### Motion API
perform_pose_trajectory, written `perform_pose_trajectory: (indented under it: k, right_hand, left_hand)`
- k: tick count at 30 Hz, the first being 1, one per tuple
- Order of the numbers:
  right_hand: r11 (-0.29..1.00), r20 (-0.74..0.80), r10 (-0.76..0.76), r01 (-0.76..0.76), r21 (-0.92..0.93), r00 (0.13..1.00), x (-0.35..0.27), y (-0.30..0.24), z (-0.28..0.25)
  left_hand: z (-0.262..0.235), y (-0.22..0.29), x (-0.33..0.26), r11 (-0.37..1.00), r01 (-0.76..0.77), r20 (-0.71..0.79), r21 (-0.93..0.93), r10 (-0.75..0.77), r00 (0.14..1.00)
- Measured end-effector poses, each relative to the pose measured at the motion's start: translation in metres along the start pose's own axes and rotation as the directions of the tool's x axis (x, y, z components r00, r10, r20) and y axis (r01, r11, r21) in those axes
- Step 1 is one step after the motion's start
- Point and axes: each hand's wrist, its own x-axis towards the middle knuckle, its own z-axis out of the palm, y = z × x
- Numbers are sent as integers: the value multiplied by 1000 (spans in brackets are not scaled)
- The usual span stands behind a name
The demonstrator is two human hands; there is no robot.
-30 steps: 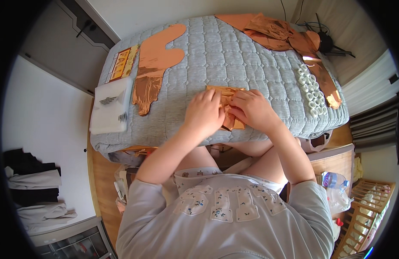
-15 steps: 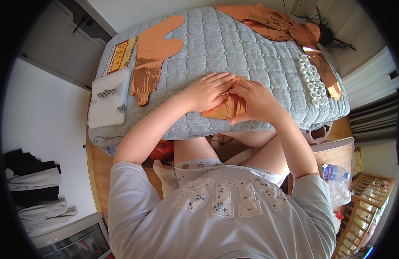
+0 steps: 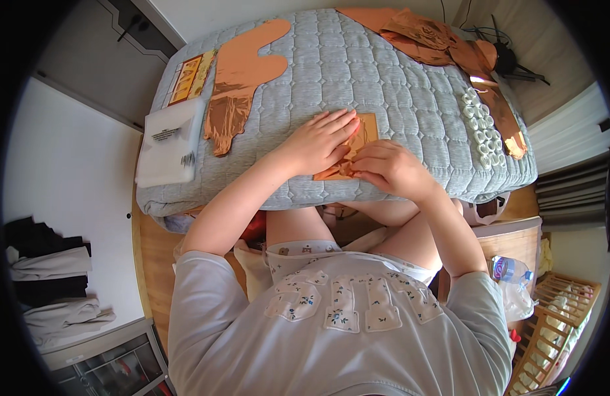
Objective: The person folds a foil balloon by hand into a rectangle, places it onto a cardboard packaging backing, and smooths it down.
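In front of me, near the front edge of the mattress, lies a folded copper-coloured foil balloon. My left hand rests on its left part with the fingers stretched out flat. At its lower right side is my right hand, fingers bent together and thumb tucked in, gripping the foil's edge. Both hands hide part of the folded foil. To the left, a larger flat foil balloon with rounded lobes is spread out, its lower end wrinkled.
Quilted grey mattress under everything. White plastic packet and printed yellow-orange package on the left. Several small white rolls on the right, beside more crumpled copper foil. Wooden side table with a water bottle to my right.
My right hand has moved down the foil and curled its fingers; it was spread over the top before. More of the foil's upper right shows. My left hand stays on it.
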Motion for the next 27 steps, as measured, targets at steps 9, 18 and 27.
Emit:
perform_pose_trajectory:
  k: [9,18,27]
  right_hand:
    - [957,-112,283,-274,93,953,21,-2,16]
    - [869,13,461,-454,196,887,26,-1,16]
    - [961,86,265,-270,60,960,17,-8,-2]
  left_hand:
    - [-4,5,-1,998,45,48,44,-47,998]
    - [-11,-7,-8,974,2,-29,-225,-9,1000]
    - [-47,-27,-35,950,158,394,-268,-41,918]
